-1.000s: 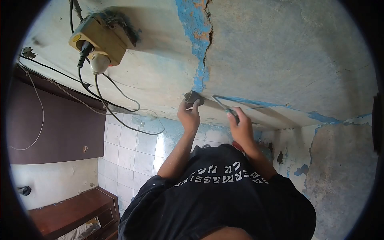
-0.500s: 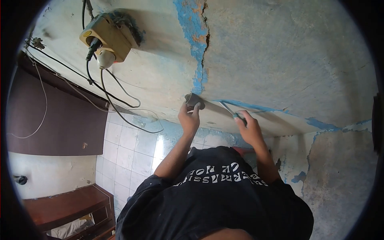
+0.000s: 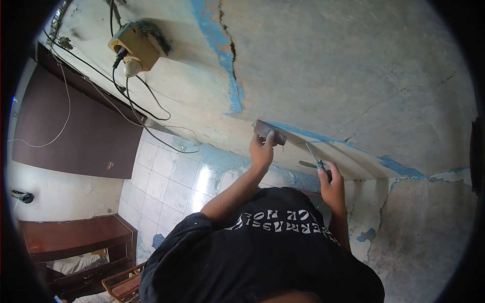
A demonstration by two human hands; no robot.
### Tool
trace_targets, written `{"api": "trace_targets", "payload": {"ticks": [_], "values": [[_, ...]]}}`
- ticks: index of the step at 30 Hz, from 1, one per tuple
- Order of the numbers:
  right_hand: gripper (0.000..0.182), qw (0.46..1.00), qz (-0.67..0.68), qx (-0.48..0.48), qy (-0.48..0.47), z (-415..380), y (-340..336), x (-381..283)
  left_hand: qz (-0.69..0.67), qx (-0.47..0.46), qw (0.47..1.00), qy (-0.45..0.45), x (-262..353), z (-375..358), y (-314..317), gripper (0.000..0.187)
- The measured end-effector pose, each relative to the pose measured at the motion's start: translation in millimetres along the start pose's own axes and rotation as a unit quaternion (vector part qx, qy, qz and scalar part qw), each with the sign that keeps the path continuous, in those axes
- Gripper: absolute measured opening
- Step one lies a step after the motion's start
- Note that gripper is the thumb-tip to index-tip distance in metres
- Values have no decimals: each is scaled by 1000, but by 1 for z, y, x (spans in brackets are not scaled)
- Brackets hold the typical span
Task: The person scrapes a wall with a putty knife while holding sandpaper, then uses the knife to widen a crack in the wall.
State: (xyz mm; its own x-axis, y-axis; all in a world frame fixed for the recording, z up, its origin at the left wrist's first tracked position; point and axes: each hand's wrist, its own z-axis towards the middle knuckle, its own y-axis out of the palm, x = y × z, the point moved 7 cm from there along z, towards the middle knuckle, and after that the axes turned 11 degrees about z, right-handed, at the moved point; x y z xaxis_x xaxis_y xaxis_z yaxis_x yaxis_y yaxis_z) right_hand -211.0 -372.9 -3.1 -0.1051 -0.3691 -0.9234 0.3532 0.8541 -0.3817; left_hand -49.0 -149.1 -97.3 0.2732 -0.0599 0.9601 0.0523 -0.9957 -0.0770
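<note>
My left hand (image 3: 261,155) is closed on a flat, dark grey-brown rectangular piece (image 3: 270,130), thumb on its near face. The piece lies close against the wall (image 3: 323,81), at the left end of a narrow blue strip of bare patch (image 3: 313,135). To the right, my right hand (image 3: 332,188) is wrapped round the teal handle of a putty knife (image 3: 312,152). The knife's thin blade points up and left toward the wall, its tip just below the blue strip.
A yellowish socket box (image 3: 143,50) with plugs and hanging cables (image 3: 139,113) juts from the wall at upper left. A jagged crack (image 3: 233,53) runs beside peeling blue paint. Below are white floor tiles (image 3: 161,187), a brown panel (image 3: 76,126) and a wooden cabinet (image 3: 76,235).
My left hand has moved right with the flat piece, from below the vertical blue patch to the slanted strip. My right hand has drawn the putty knife down and right. The view has shifted slightly.
</note>
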Motion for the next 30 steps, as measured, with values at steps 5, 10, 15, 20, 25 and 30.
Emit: {"api": "trace_targets", "payload": {"ticks": [5, 10, 15, 20, 25, 30], "values": [[38, 998, -22, -18, 58, 2, -33, 6, 112, -66, 979, 154, 22, -18, 29, 35], [41, 999, -32, 2, 20, -1, -53, 16, -7, 72, 992, 107, 17, -5, 22, 30], [39, 999, -21, -17, 29, -6, -57, 15, 71, -10, 985, 157, 27, -34, 54, 32], [40, 999, 6, -34, 3, -1, -60, 24, 26, 114, 983, 145, 15, -19, 36, 31], [41, 998, 26, -56, 32, 9, -60, 25, 155, 22, 973, 170, 33, -43, 57, 33], [39, 998, -16, -47, 29, 13, -61, 24, 129, 97, 971, 176, 32, -43, 46, 31]]}}
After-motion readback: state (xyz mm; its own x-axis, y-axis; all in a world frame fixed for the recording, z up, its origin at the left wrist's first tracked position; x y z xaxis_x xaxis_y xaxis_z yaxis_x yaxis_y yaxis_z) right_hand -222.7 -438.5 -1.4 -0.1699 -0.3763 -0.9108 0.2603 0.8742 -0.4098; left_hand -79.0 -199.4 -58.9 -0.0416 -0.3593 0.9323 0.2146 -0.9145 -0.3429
